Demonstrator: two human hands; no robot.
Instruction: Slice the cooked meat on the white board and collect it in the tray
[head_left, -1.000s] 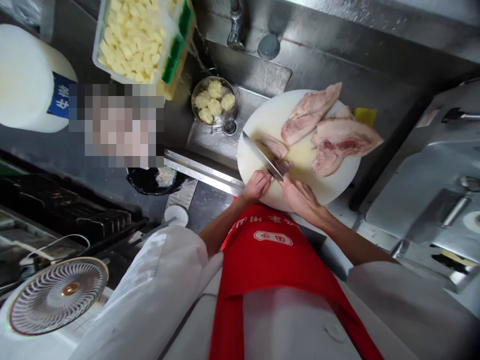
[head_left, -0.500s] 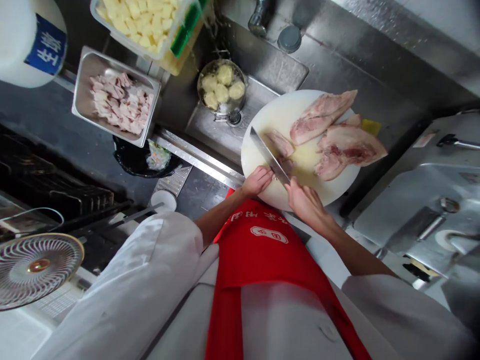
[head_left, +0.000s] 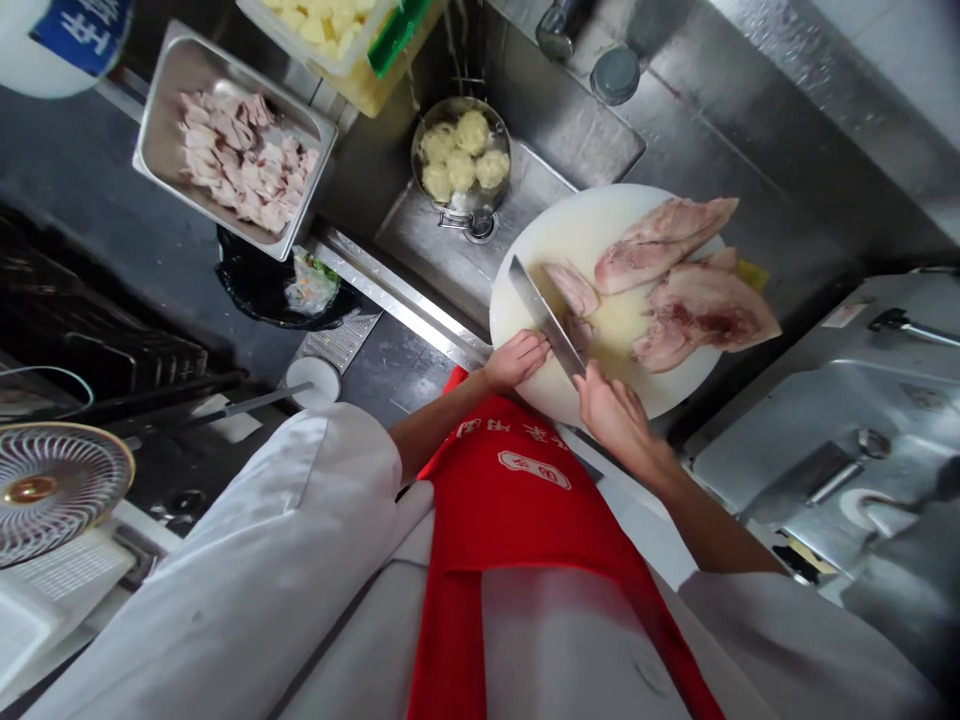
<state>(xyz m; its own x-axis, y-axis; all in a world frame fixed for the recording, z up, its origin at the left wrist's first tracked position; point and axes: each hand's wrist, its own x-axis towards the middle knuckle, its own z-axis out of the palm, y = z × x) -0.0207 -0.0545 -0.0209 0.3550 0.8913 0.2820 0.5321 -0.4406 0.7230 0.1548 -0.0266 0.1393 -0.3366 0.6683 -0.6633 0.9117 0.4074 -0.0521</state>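
Note:
A round white cutting board (head_left: 517, 290) lies across the sink edge in front of me. My right hand (head_left: 615, 415) grips the handle of a broad kitchen knife (head_left: 547, 318), its blade slanting up to the left over the board. Close against the blade's left side is my left hand (head_left: 517, 360), with fingers bent and pressed together; what they hold is hidden. A narrow piece of raw meat (head_left: 571, 290) rests right of the blade, with a smaller bit (head_left: 579, 332) below it. Two large raw slabs, one long (head_left: 664, 245) and one wider (head_left: 705, 310), occupy the board's right side.
Beyond the board, a pot of peeled potatoes (head_left: 461, 155) stands in the sink (head_left: 420, 250). Left of it are a steel tray (head_left: 161, 120) with sliced meat and a tub of cut yellow pieces (head_left: 360, 75). A black bin bag (head_left: 247, 290) is below the tray.
The camera view has shifted, so the tray and tub appear higher and the board slightly farther right. Both hands and the knife keep nearly the same place on the board.

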